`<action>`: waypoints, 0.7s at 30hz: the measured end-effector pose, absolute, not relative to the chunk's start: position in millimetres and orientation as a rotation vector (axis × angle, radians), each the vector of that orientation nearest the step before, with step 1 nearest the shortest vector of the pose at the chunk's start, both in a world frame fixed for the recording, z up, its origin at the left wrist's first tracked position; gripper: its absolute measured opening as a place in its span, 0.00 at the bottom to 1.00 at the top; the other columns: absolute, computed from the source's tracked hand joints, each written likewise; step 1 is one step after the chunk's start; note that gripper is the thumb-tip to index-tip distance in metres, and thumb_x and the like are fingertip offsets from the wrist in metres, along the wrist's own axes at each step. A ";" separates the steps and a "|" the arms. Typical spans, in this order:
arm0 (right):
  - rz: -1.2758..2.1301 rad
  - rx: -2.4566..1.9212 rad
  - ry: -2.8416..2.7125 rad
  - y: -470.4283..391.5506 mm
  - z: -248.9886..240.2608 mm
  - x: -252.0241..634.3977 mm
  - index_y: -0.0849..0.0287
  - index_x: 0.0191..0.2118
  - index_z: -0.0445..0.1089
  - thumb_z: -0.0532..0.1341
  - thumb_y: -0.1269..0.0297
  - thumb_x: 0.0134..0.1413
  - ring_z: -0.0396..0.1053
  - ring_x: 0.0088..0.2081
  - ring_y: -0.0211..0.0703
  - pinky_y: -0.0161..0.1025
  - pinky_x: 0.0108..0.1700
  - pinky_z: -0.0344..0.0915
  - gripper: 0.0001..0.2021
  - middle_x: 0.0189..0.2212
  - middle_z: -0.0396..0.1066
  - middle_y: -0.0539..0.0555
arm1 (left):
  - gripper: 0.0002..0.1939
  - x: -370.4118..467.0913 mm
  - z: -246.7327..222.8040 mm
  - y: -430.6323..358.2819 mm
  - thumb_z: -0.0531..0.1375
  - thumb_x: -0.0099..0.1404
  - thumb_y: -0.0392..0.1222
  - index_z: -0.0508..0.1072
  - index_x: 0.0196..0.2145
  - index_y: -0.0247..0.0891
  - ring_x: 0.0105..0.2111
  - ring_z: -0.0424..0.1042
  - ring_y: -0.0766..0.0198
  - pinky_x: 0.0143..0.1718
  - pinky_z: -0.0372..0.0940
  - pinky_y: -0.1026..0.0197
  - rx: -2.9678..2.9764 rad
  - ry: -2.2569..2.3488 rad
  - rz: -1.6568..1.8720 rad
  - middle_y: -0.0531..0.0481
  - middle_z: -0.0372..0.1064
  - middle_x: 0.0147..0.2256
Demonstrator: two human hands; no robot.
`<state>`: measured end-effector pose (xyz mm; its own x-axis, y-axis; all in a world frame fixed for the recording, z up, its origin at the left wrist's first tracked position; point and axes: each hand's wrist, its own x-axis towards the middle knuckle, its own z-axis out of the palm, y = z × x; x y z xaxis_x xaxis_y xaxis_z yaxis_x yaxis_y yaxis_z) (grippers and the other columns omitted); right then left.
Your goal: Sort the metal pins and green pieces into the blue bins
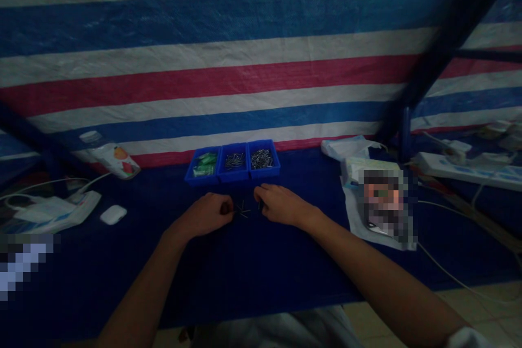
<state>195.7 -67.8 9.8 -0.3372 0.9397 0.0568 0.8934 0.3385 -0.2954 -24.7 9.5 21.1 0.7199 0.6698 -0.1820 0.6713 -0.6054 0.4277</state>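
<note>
On the dark blue table, my left hand [210, 213] is closed, thumb and fingertips pinched together beside several thin metal pins, perhaps nails or screws [243, 211]. Anything in that pinch is too small and dark to name. My right hand [281, 204] faces it from the other side of the loose pins, fingers curled down; what its fingertips hold, if anything, is hidden in shadow. Just beyond both hands stand three joined blue bins. Green packets [206, 163] lie in the left bin, thin metal pieces [234, 161] in the middle one, and similar metal pieces [261, 159] in the right one.
A bottle [112, 156] leans at the back left, with a white earphone case [113, 214] and a power strip [77, 212] nearby. Tissue packs [373, 168] and a blurred-out item lie right. Another power strip [468, 170] and cables sit farther right. Striped sheeting [244, 76] hangs behind.
</note>
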 end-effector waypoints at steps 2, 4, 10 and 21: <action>0.318 -1.634 -2.396 -68.4 9.4 196.3 0.59 0.43 0.66 0.54 0.76 0.52 0.68 0.38 0.42 0.38 0.37 0.59 0.12 0.41 0.69 0.56 | 0.07 -23.2 21.8 8.5 0.56 0.56 0.39 0.74 0.29 0.40 0.27 0.71 0.62 0.27 0.58 0.63 2.465 1.019 -0.003 0.50 0.73 0.28; 0.315 -1.624 -2.407 -69.7 10.0 196.3 0.59 0.43 0.66 0.54 0.77 0.52 0.68 0.38 0.41 0.37 0.36 0.60 0.13 0.42 0.68 0.56 | 0.06 -21.7 22.4 7.5 0.56 0.56 0.38 0.73 0.29 0.40 0.27 0.70 0.62 0.27 0.57 0.63 2.474 1.010 0.000 0.51 0.73 0.27; 0.186 -1.842 -2.293 -73.7 14.3 196.2 0.62 0.45 0.65 0.52 0.72 0.55 0.70 0.37 0.45 0.40 0.36 0.62 0.12 0.44 0.66 0.61 | 0.05 -19.3 22.7 6.3 0.56 0.54 0.38 0.73 0.27 0.39 0.26 0.69 0.63 0.25 0.55 0.63 2.474 1.018 -0.028 0.51 0.72 0.26; 0.284 -1.924 -2.306 -73.4 18.4 197.9 0.66 0.49 0.67 0.54 0.73 0.55 0.72 0.44 0.52 0.44 0.43 0.64 0.15 0.45 0.72 0.66 | 0.06 -16.2 21.1 4.8 0.56 0.54 0.38 0.73 0.28 0.39 0.26 0.69 0.63 0.26 0.56 0.62 2.505 0.991 0.006 0.51 0.72 0.27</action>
